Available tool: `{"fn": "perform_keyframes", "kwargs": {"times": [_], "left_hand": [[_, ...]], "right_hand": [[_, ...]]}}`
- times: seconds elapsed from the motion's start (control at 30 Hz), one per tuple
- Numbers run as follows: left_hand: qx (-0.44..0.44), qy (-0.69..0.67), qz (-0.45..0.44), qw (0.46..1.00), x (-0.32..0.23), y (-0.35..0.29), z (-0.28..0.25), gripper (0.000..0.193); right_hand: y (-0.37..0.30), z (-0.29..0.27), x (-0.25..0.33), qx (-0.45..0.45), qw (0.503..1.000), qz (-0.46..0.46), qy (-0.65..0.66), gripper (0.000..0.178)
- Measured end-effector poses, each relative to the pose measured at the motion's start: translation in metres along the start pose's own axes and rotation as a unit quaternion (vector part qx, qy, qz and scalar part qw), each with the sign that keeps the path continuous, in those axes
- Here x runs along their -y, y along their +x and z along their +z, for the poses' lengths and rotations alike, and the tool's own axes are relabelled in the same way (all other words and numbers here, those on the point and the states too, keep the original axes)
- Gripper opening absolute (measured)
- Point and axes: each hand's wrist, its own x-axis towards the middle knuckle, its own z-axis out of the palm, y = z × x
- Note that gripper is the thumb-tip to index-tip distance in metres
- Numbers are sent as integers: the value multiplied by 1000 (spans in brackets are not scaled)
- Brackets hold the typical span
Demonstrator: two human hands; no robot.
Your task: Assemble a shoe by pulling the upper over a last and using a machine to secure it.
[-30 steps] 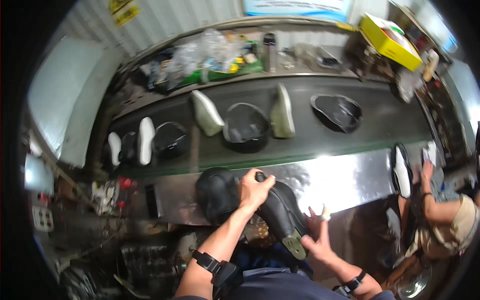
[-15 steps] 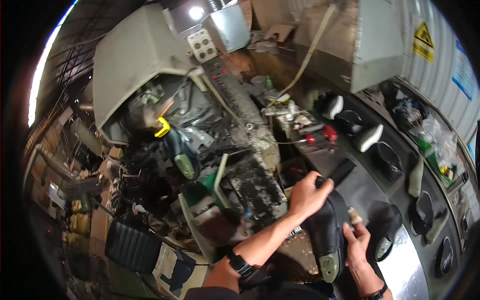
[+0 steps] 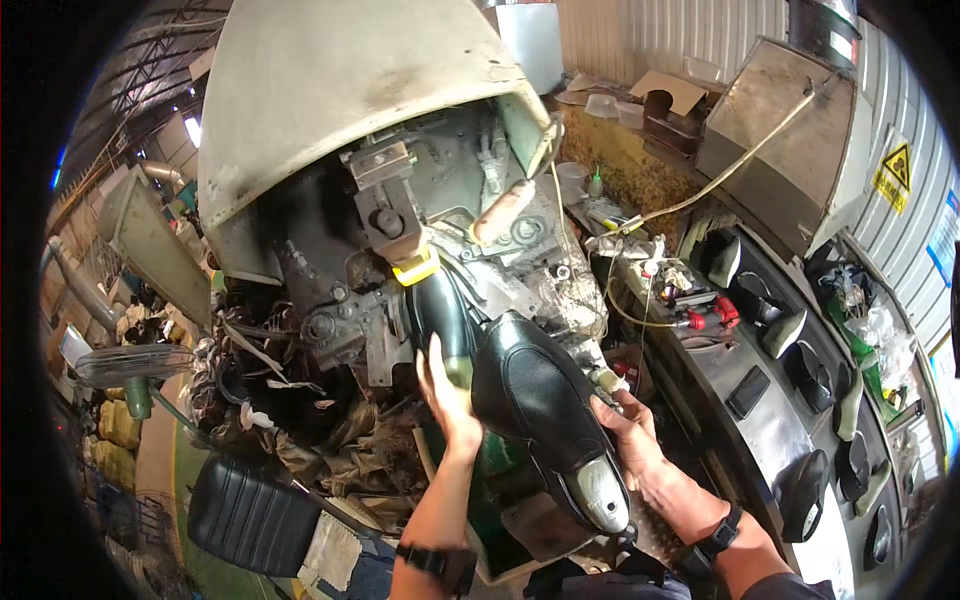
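Note:
My right hand (image 3: 632, 440) is closed on the side of a black shoe upper (image 3: 535, 385), which is stretched over a shoe last with a pale green heel end (image 3: 600, 495) tilted toward me. Beside those fingertips, a small whitish piece (image 3: 607, 380) shows; its kind is unclear. My left hand (image 3: 447, 410) has its fingers stretched along the heel end of a second black shoe (image 3: 438, 315), its thumb hidden. That shoe sits in the machine (image 3: 385, 215), its far end under a yellow pad (image 3: 415, 267).
A large beige hood (image 3: 370, 60) covers the machine. At right, a metal bench (image 3: 770, 440) bears a black phone (image 3: 749, 391) and a red-handled tool (image 3: 712, 314). Several shoes stand on a dark conveyor (image 3: 800, 340). A black seat (image 3: 245, 512) is at lower left.
My left hand has left the upper's toe and reached forward-left to the machine's shoe. The held shoe has moved up and left with my right hand. The view has turned and come nearer the machine.

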Motion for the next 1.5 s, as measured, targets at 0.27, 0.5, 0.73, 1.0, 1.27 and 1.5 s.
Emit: {"fn": "perform_keyframes", "kwargs": {"times": [0.27, 0.5, 0.73, 1.0, 1.27, 1.5], "left_hand": [[149, -136, -188, 961, 18, -45, -104, 65], [-47, -362, -386, 847, -30, -9, -44, 36], [-83, -450, -456, 763, -20, 11, -31, 34], [-102, -423, -486, 758, -6, 20, -31, 36], [-118, -428, -454, 773, 37, 15, -34, 36], [-158, -359, -406, 825, 65, 14, -28, 20]], "right_hand": [[27, 80, -20, -26, 997, 78, 15, 78], [77, 115, -63, 99, 990, 78, 64, 29], [111, 120, -85, 68, 995, 71, 36, 40], [112, 129, -80, 78, 992, 87, 46, 35], [115, 137, -85, 62, 994, 82, 45, 34], [132, 130, -103, 110, 989, 56, 79, 41]]}}
